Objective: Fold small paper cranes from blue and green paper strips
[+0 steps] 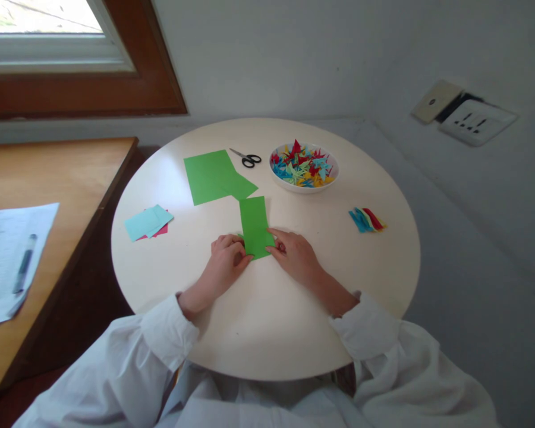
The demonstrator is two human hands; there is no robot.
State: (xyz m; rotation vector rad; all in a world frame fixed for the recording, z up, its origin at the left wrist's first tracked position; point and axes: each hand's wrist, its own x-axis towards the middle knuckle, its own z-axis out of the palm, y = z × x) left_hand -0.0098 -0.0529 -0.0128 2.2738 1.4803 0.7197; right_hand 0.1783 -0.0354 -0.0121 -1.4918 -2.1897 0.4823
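Between my hands, near the middle of the round table, is a narrow piece of green paper (pixel 255 224). My left hand (pixel 227 255) pinches its lower left corner, with thumb and fingers closed. On the lower right edge, the thumb and forefinger of my right hand (pixel 294 252) grip the same sheet. A small green edge shows behind it at the left, so it may be folded or doubled; I cannot tell. Just beyond lie larger green sheets (pixel 209 176), one partly over another. Black-handled scissors (pixel 251 160) rest beside them, blades pointing to the upper left.
A white bowl (pixel 304 189) full of colourful folded paper cranes stands at the back right of the white table (pixel 267 321). Folded coloured strips (pixel 368 220) lie at right, light blue and red paper squares (pixel 149 222) at left. A wooden desk (pixel 84 172) holds papers and a pen (pixel 25 264).
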